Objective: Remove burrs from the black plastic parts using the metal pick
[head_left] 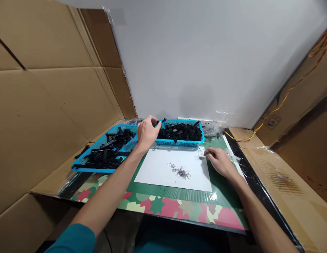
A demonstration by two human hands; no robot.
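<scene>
My left hand (148, 131) is at the near-left corner of the far blue basket (179, 143). Its thumb and fingers pinch a small black plastic piece (163, 120), which juts out above the rim. Black plastic pieces (182, 131) fill that basket. My right hand (217, 161) is over the right edge of a white sheet (155, 168), fingers curled and pressed together. Beside its fingertips lies a small scatter of tiny dark bits (201, 157); whether it holds one is too small to see. A larger pile of tiny bits (181, 172) lies mid-sheet.
A larger blue basket (93, 170) of longer black pieces stands left. A green mat with a patterned front strip (163, 207) covers the table. Clear plastic bags (213, 129) lie behind. Cardboard walls (47, 98) flank the left; a yellow wire (258, 128) runs at right.
</scene>
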